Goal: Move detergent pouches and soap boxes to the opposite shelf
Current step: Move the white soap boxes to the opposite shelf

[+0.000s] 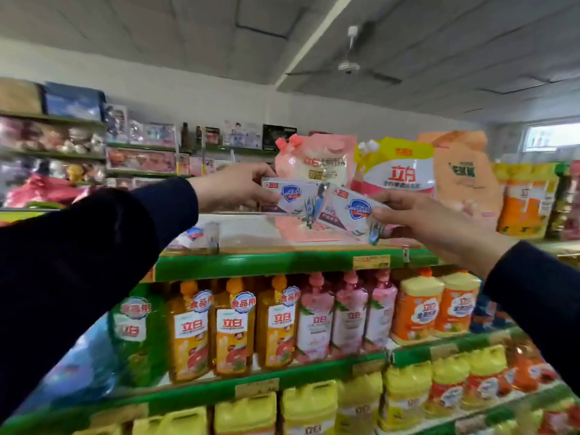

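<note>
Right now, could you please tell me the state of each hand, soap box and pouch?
Left hand: gripping a soap box, level.
Right hand: gripping a second soap box, tilted.
Pink pouch: upright, capped.
Yellow pouch: upright, capped.
Third soap box: lying on the top shelf.

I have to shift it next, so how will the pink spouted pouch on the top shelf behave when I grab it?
The pink pouch looks like soft film with creased sides, so it will probably sag and flex in the grip. It stands propped among other pouches, so a push could tip it. Its glossy surface may be slippery; gripping near the spout seems safer.
</note>
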